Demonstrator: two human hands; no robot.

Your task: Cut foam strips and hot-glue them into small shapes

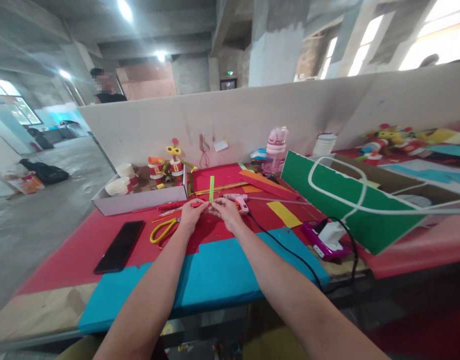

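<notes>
1. My right hand (226,212) has thumb and fingers pinched on the foot of the green strip (211,188), which stands upright at 12 o'clock from my fingertips.
2. My left hand (192,214) meets it there, fingers curled; I cannot tell whether they clamp the strip.
3. The pink glue gun (242,202) lies at 3 o'clock, just beside my right hand.
4. Yellow-handled scissors (162,231) lie near, at 8 o'clock; the black phone (119,247) lies farther out that way.
</notes>
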